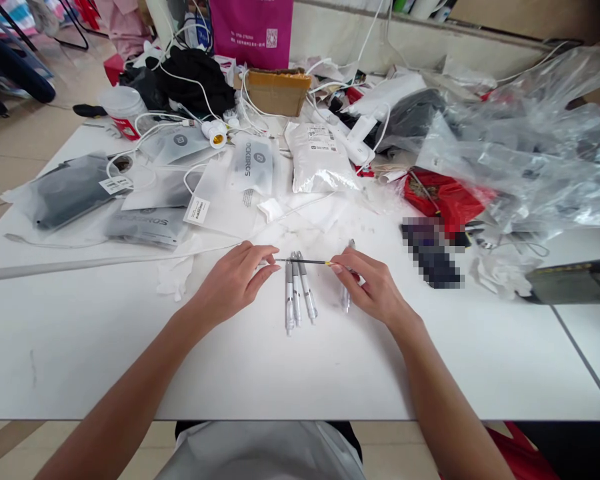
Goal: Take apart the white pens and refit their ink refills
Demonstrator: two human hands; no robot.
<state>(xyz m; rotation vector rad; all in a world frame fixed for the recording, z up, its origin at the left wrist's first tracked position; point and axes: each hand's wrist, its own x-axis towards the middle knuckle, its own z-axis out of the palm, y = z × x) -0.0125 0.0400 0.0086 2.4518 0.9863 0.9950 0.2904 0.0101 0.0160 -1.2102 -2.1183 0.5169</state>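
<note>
Thumb and fingertips of the right hand (pixel 373 283) pinch the yellow-banded end of a thin black rod like a pen refill (pixel 313 262), held level between the hands. The left hand (pixel 240 273) is at the rod's grey end, thumb and forefinger curved to a narrow gap; whether they touch the rod I cannot tell. Just below the rod, between the hands, three slender white pens with grey grips (pixel 295 293) lie side by side on the white tabletop (pixel 220 380). Partly hidden under the right hand are clear, silvery plastic pieces (pixel 347 300).

Beside the left hand lies a crumpled white tissue (pixel 174 275); farther out on that side are frosted plastic pouches with dark contents (pixel 73 190). Beyond both hands sits a puffy white plastic parcel with a printed label (pixel 320 157), and behind it an open brown cardboard box (pixel 277 93) before a magenta bag (pixel 250 30). Right of the right hand is a dark, pixelated object (pixel 433 257), with a glossy red plastic bag (pixel 450 200) past it, beside crumpled clear plastic sheeting (pixel 525 153).
</note>
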